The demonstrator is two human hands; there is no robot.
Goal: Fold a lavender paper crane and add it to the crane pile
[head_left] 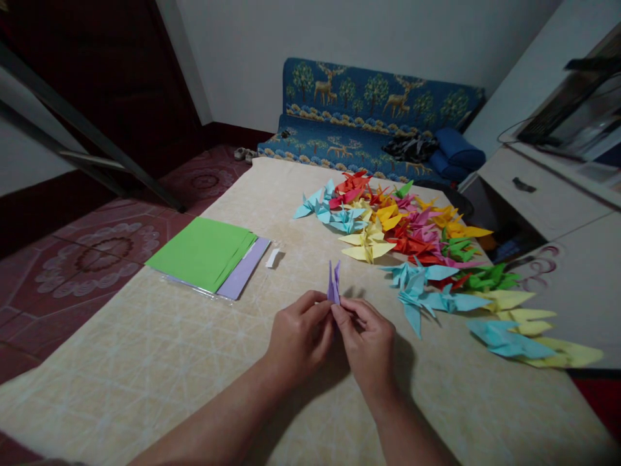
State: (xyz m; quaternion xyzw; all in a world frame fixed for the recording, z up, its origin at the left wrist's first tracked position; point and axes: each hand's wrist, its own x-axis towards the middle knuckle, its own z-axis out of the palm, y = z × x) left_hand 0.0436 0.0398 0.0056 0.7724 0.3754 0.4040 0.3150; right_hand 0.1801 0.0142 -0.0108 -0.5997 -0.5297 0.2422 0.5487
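Observation:
Both of my hands meet over the middle of the beige table (145, 362). Between them stands a small folded purple paper piece (334, 283), its narrow points sticking up. My left hand (301, 336) pinches its lower left side with closed fingers. On its lower right side, my right hand (369, 340) pinches the same piece. To the left lies a stack of square paper sheets (206, 252), green on top with purple beneath.
A large spread of folded paper cranes (412, 239) in blue, yellow, red, pink and green covers the table's right side. A small white scrap (272, 257) lies near the stack. A blue patterned sofa (369, 116) stands behind; a white cabinet (543, 194) is at right.

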